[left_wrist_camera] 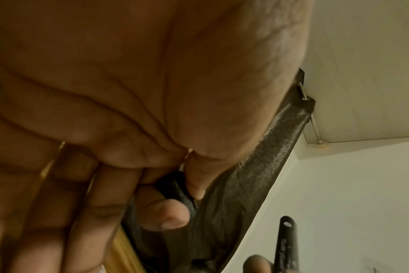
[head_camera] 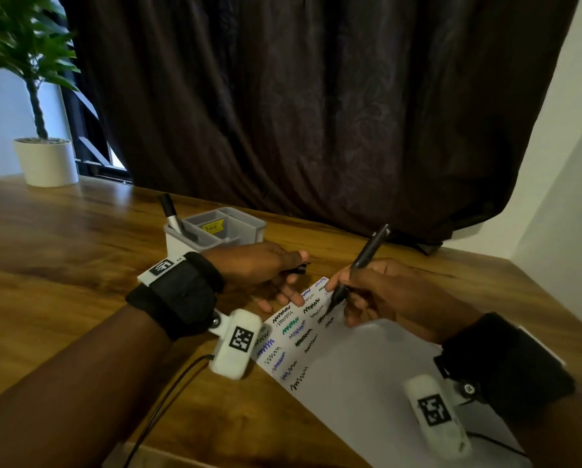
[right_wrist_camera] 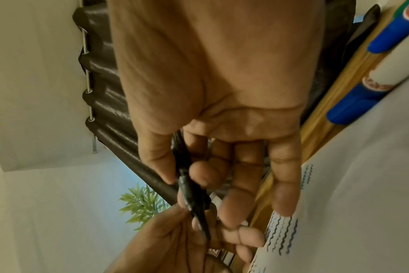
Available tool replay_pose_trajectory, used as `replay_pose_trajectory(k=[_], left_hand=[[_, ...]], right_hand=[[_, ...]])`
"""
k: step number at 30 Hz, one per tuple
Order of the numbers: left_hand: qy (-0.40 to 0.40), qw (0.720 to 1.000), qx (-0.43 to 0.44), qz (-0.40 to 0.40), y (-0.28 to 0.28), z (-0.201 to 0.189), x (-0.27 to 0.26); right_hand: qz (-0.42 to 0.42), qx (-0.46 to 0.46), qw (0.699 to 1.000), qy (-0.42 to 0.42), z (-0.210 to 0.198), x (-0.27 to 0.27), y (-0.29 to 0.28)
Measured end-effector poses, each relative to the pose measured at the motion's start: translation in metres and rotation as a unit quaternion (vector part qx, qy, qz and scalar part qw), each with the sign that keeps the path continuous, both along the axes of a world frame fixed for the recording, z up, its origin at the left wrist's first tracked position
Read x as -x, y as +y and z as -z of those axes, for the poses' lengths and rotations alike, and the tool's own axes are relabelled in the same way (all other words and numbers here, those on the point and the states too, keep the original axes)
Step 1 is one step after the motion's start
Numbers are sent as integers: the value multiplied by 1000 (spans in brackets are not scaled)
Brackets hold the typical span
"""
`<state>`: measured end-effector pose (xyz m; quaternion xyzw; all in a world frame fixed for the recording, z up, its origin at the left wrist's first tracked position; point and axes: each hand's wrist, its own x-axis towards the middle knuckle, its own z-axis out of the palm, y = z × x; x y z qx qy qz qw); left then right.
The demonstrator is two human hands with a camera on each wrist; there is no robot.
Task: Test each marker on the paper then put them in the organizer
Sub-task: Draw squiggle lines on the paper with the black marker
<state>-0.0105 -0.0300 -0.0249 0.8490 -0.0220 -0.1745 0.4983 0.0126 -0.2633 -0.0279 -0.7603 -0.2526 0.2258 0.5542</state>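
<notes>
- On the wooden table (head_camera: 80, 265), the paper (head_camera: 367, 373) lies at about 5 o'clock from the grey organizer (head_camera: 215, 231), well scribbled along its far edge.
- Right hand (head_camera: 384, 292) grips a black marker (head_camera: 360, 265), tip down on the paper.
- Left hand (head_camera: 259, 265) pinches the black cap (left_wrist_camera: 180, 188) between thumb and forefinger; other fingers lie straight, touching the paper's edge.
- Another marker (head_camera: 173, 214) stands in the organizer's 9 o'clock compartment.

Wooden table (head_camera: 80, 265), white paper (head_camera: 367, 366) with squiggles, grey organizer (head_camera: 245, 231), potted plant (head_camera: 46, 162)
</notes>
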Motion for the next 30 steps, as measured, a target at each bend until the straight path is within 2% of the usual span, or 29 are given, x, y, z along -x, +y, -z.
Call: replay_pose_trajectory(k=[4,8,11,17,22,30], left_hand=[[0,1000,0,-2,0,-1,0],[-2,1000,-2,-8,-1,-1,1],[-1,1000,-2,-10,-1,0,1],[1,1000,0,-11,-1,-2,2],[-1,1000,-3,-12,-2,-2,3],[1,1000,1,-8,-1,-2,2]], right_hand=[[-23,26,996,-87,-1,3,0],[-80,45,990,-106,0,5,-1],[-115,78,985,-100,0,5,-2],[-130,83,984,-92,-1,7,0],[-137,86,984,-80,2,7,0],[-123,87,982,-112,3,6,-1]])
